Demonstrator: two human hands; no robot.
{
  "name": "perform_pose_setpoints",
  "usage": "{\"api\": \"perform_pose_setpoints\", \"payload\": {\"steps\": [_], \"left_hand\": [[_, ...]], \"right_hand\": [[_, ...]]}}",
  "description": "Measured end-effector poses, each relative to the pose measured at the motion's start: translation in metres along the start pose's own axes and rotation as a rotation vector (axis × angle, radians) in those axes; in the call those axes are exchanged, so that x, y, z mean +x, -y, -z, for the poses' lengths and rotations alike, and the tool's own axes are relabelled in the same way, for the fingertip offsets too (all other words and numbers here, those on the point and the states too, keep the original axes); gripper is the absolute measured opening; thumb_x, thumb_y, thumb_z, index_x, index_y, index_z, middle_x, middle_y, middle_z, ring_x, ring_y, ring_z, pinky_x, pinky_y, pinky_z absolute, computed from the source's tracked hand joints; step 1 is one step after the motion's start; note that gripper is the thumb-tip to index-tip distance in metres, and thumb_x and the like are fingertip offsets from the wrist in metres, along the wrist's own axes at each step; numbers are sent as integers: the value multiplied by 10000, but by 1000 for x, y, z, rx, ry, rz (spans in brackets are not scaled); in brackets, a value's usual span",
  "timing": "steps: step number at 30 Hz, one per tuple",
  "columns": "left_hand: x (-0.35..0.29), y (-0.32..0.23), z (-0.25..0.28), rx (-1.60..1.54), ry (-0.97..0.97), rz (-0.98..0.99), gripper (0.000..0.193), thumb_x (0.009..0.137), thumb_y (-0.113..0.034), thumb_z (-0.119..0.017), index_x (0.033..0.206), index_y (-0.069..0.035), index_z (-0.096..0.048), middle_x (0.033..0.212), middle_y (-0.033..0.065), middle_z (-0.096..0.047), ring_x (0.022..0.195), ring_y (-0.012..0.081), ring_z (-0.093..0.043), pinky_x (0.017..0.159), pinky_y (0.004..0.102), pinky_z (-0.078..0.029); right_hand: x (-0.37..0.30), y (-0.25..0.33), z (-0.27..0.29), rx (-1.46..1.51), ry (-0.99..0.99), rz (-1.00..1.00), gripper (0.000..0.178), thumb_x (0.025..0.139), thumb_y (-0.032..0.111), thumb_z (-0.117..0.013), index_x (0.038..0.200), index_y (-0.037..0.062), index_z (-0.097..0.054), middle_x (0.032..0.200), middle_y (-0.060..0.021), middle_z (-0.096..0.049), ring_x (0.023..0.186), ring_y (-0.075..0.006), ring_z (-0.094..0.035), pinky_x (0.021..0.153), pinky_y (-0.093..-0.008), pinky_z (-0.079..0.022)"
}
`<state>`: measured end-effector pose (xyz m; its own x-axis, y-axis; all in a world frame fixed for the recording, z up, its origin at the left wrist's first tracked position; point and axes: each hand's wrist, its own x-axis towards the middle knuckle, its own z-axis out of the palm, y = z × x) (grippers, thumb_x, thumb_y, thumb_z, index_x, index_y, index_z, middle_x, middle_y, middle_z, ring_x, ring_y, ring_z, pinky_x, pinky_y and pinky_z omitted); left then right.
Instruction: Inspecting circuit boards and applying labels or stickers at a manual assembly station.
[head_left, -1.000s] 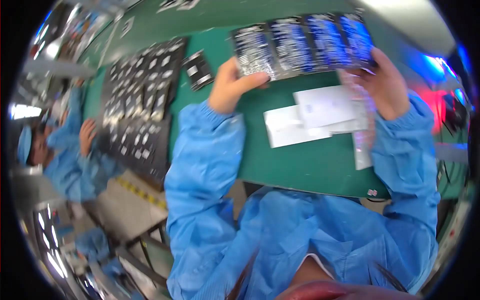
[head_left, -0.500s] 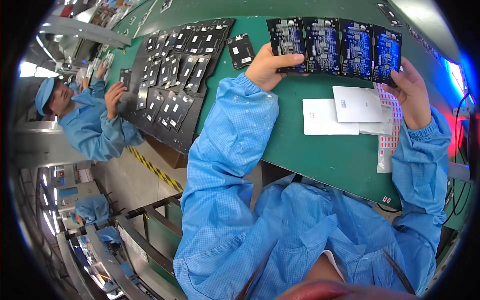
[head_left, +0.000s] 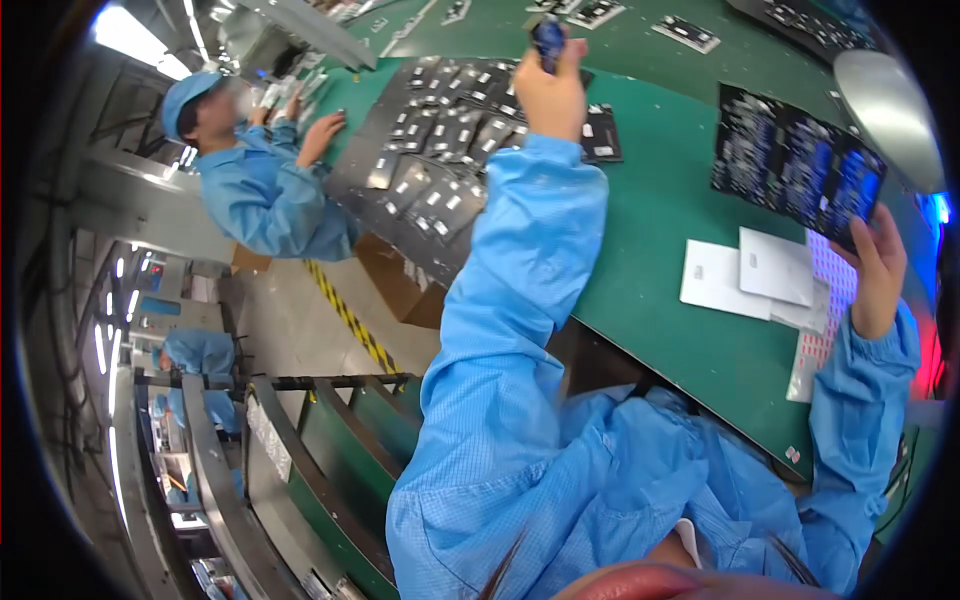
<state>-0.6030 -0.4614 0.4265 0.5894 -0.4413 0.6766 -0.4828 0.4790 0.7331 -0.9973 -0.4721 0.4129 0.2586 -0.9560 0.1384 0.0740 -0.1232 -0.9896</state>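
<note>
My left hand (head_left: 552, 95) is raised over the far part of the table. Its fingers pinch a single dark circuit board (head_left: 547, 40), seen nearly edge-on. At the right, my right hand (head_left: 878, 275) grips the lower right corner of a joined panel of circuit boards (head_left: 780, 160). The panel is black with pale printed parts and catches blue light; it is held tilted above the table. Below my left hand a black board with a white label (head_left: 601, 135) lies beside a dark mat (head_left: 365, 185) covered with several similar boards (head_left: 440, 210).
White cards (head_left: 715, 280) overlap on the green table (head_left: 640, 330), beside a sheet of red-marked stickers (head_left: 805, 365). A lamp's metal shade (head_left: 888, 110) hangs at the far right. More boards (head_left: 686, 35) lie farther back. At the left a co-worker in blue (head_left: 265, 200) sits by the mat.
One board has come off the end of the panel and is now in my left hand, which has moved up and away. My right hand keeps the rest. The view has shifted left.
</note>
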Motion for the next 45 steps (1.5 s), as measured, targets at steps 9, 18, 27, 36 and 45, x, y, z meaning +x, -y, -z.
{"api": "perform_pose_setpoints", "payload": {"steps": [9,18,27,36,45], "left_hand": [[163,67,259,1317,331,246,256,725,-244,-558,890,-59,-624,969,245,-581,969,357,-553,816,400,-434],[153,157,462,1736,649,530,419,759,-346,-592,1132,-155,-577,1055,238,-574,1044,342,-535,888,395,-409],[151,134,378,1092,146,394,679,722,-423,-664,1140,93,-518,1148,223,-550,1089,283,-521,917,336,-391],[-18,-60,25,-615,1204,826,670,775,-269,-636,1319,-13,-341,1289,95,-443,1165,198,-437,1003,335,-309],[-89,-75,-72,-488,793,911,274,775,10,-614,1040,46,-551,975,111,-619,868,202,-602,789,328,-483]], "right_hand": [[1,-6,5,0,-12,-108,267,883,129,-519,1122,15,-482,912,-45,-624,802,-99,-609,668,-204,-509],[11,-17,1,-46,28,-205,238,887,108,-497,1106,16,-491,897,-44,-625,749,-92,-611,632,-192,-509],[15,-7,-6,-54,-10,-227,268,890,130,-493,1139,32,-483,957,-41,-615,824,-97,-597,668,-206,-501],[4,10,-21,77,126,-184,286,865,91,-519,1143,38,-479,940,-61,-613,809,-134,-609,673,-249,-531],[8,3,-17,82,139,-149,263,855,42,-516,1109,2,-463,973,-91,-598,843,-160,-603,718,-298,-544]]}}
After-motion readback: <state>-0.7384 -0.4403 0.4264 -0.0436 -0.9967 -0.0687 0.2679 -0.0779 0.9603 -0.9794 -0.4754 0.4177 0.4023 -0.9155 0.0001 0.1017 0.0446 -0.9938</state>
